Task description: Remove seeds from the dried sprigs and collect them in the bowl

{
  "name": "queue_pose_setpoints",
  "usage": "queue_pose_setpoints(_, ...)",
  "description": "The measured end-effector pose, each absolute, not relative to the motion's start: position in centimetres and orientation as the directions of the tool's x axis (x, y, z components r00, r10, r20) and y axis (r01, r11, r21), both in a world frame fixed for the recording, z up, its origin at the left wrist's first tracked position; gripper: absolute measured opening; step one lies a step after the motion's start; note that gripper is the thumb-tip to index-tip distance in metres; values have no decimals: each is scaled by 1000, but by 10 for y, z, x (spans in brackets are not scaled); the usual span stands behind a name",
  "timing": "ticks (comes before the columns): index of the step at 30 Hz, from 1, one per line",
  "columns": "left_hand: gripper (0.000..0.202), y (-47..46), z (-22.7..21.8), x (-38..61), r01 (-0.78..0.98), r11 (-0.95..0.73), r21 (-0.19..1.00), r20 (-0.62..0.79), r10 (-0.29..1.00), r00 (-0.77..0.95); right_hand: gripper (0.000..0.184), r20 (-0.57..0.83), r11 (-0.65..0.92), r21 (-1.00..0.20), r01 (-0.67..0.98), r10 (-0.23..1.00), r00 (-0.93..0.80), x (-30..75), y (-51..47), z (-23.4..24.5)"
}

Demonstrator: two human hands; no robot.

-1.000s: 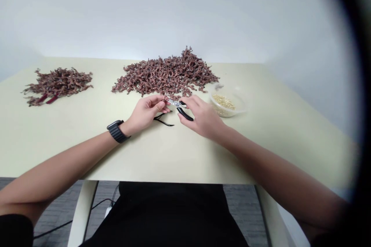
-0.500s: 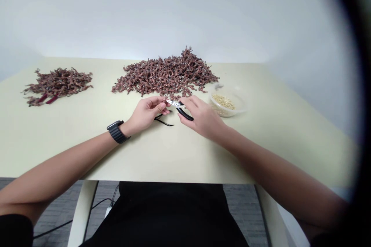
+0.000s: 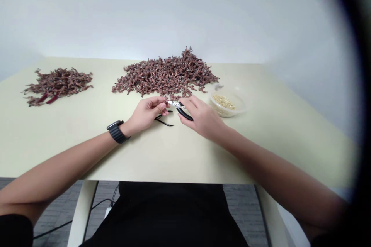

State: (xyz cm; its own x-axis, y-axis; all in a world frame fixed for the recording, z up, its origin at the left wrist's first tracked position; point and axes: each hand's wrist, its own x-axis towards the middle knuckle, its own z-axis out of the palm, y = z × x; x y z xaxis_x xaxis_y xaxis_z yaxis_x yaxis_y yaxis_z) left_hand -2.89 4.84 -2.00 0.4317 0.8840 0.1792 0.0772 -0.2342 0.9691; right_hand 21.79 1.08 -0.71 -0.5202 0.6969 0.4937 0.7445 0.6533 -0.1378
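Observation:
My right hand (image 3: 199, 116) is wrapped round small pliers (image 3: 184, 114) with black handles and short silver jaws, which point left. The jaw tips touch the fingertips of my left hand (image 3: 147, 112). Thumb and fingers of that hand are pinched together on a small reddish-brown piece, mostly hidden between them. Below the left fingers lies a black tool with two thin curved arms (image 3: 165, 124), partly covered by the hand. Just beyond both hands spreads a large heap of reddish-brown, twisted, shiny pieces (image 3: 168, 73).
A smaller heap of similar brown pieces (image 3: 60, 81) lies at the left, with a dark red two-armed item (image 3: 52, 99) at its front. Right of my right hand stands a clear round plastic tub (image 3: 242, 105) holding small gold-coloured bits (image 3: 223, 101). The pale table (image 3: 174, 162) meets a white wall behind.
Almost nothing differs. The pliers' handles appear slightly closer together, and both hands stay in the same place.

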Motion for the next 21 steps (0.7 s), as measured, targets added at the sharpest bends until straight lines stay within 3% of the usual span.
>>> queue_pose_setpoints(3,38,50,-23,-30,66,-232,970,183,888,422,39,467,665,-235,709,717,-518,218,10,-5)
queue_pose_setpoints(7,37,52,-22,-33,50,-252,966,205,875,438,33,334,579,-572,580,811,-480,220,10,2)
queue_pose_setpoints(9,35,52,-18,-35,49,-282,958,226,852,472,32,164,405,-785,468,865,-474,222,11,7)
queue_pose_setpoints(11,34,50,-12,-36,51,-300,952,231,822,521,34,-58,121,-945,304,852,-520,225,14,11)
queue_pose_setpoints(14,34,48,-6,-37,37,-298,954,223,786,577,35,-281,-301,-950,84,706,-650,229,19,15)
queue_pose_setpoints(16,36,47,-4,-36,18,-284,959,220,780,586,35,-324,-433,-901,24,635,-701,230,21,15)
queue_pose_setpoints(19,40,49,-8,-35,6,-253,968,207,805,556,37,-303,-353,-934,53,707,-639,226,19,13)
queue_pose_setpoints(21,42,51,-12,-34,12,-243,970,204,837,508,37,-170,-90,-980,176,840,-516,221,15,9)
